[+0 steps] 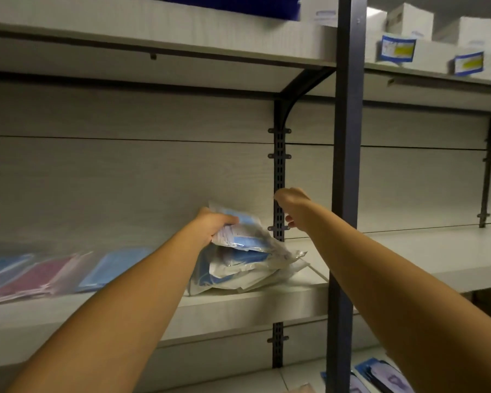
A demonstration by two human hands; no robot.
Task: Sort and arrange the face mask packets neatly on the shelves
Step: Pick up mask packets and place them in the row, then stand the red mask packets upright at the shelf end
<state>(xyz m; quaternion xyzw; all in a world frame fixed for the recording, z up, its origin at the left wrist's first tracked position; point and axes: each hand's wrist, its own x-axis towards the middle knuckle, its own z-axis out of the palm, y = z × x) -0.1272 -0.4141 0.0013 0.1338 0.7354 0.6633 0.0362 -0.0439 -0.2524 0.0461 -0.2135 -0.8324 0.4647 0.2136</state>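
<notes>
Pile of clear mask packets (238,268) with blue masks inside, heaped loosely at the right end of the middle shelf (238,304), just left of the dark upright post (347,165). Top packet (238,231) of the pile tilted up, gripped at its left edge by the left hand (213,224), fingers curled round it. Right hand (291,207) raised above and right of the pile, apart from it, fingers loosely curled, holding nothing. Farther left on the same shelf, flat in a row: blue packet (111,268), maroon packet (31,279), another blue one (0,265) at the frame edge, all blurred. Upper shelf (182,32): white boxes (408,21) with blue-edged labels. Lower shelf, bottom right: more blue packets (380,375), partly hidden by the right arm.
</notes>
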